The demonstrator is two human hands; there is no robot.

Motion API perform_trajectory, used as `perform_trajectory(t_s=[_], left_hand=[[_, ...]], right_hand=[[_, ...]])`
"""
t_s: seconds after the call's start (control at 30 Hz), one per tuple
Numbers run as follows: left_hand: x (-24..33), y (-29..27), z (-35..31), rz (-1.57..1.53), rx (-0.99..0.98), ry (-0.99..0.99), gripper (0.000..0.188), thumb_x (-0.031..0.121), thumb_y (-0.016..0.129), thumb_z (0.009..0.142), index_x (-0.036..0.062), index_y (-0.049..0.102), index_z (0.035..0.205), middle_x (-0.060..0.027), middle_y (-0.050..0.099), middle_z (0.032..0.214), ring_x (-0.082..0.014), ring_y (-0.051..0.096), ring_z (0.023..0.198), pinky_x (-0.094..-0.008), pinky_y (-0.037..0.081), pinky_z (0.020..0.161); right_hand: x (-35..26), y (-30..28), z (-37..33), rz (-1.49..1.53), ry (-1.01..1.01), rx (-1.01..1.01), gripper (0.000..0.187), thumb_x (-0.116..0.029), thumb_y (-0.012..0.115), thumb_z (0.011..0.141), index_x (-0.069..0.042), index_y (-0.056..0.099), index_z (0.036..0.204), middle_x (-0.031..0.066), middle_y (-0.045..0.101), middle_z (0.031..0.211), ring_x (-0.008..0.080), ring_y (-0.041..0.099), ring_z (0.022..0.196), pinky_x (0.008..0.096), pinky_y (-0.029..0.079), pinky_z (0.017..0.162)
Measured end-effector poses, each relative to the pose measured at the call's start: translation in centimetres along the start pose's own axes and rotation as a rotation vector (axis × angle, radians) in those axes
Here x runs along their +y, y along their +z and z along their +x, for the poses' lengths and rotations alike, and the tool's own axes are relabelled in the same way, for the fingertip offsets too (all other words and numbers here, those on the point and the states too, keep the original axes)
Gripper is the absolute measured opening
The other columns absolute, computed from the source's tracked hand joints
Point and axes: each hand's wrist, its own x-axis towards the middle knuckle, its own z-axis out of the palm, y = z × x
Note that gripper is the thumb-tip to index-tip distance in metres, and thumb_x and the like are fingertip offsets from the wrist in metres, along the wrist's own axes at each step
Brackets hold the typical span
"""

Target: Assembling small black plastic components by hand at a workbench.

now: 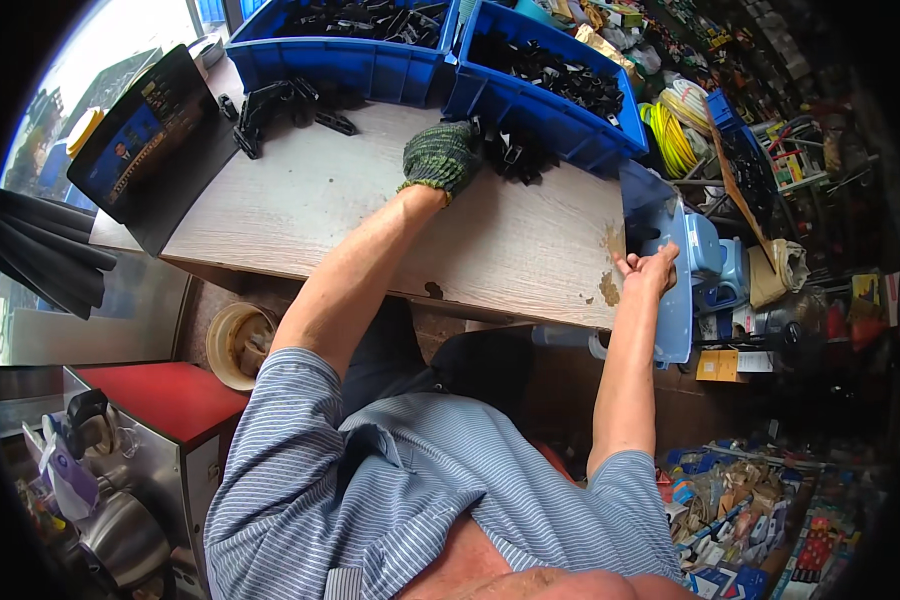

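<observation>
My left hand (440,160), in a dark green knitted glove, is on the far middle of the table, its fingers curled at the edge of a small pile of black plastic parts (518,157). Whatever its fingertips hold is hidden. Bare and with fingers apart, my right hand (652,270) is over the light blue bin (676,315) at the table's right end. No object shows in it. Dark pieces lie partly visible inside that bin. More black parts (270,108) are heaped at the table's far left, with a single one (335,122) beside them.
Two blue crates (340,68) (540,112) full of black parts line the table's (300,200) far edge. A dark screen on a stand (135,140) is at the left. A bucket (238,345) stands below the table. Yellow hose coils (670,140) and cluttered goods fill the right side.
</observation>
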Motion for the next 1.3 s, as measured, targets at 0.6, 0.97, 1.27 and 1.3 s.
perform_trajectory(t_s=[0.6,0.97,1.27,1.3], left_hand=[[2.3,-0.9,-7.3,-0.142,0.141,0.465,0.006,0.015,0.064,0.083,0.0122,0.064,0.088,-0.0128,0.063,0.082,-0.0352,0.063,0.080,-0.0490,0.050,0.067],[3.0,-2.9,-8.5,-0.099,-0.174,0.491,0.023,0.027,0.070,0.084,0.0130,0.067,0.102,-0.0101,0.068,0.092,-0.0330,0.065,0.086,-0.0454,0.053,0.071],[-9.1,-9.1,-2.5,0.546,0.188,-0.013,0.038,0.041,0.062,0.090,0.0121,0.068,0.114,-0.0174,0.066,0.108,-0.0385,0.060,0.105,-0.0506,0.049,0.088],[-9.5,-9.2,-2.7,0.567,0.221,-0.048,0.036,0.040,0.065,0.088,0.0124,0.069,0.110,-0.0163,0.066,0.108,-0.0390,0.060,0.104,-0.0508,0.049,0.089]], right_hand=[[7.7,5.3,-11.1,-0.211,0.074,-0.881,0.041,-0.044,0.066,0.092,-0.004,0.059,0.096,-0.0016,0.035,0.046,0.0118,0.036,0.039,0.0305,0.038,0.041],[8.2,5.5,-13.4,-0.212,0.029,-0.884,0.035,-0.039,0.058,0.096,-0.014,0.050,0.073,-0.0034,0.033,0.045,0.0109,0.033,0.038,0.0285,0.033,0.038],[8.3,5.1,-14.0,-0.071,0.089,-0.856,0.038,-0.039,0.054,0.097,-0.012,0.047,0.070,-0.0051,0.026,0.049,0.0104,0.033,0.040,0.0456,0.059,0.046],[8.3,5.0,-13.9,-0.059,0.086,-0.866,0.037,-0.038,0.055,0.097,-0.013,0.047,0.070,-0.0053,0.026,0.049,0.0097,0.033,0.041,0.0451,0.060,0.046]])
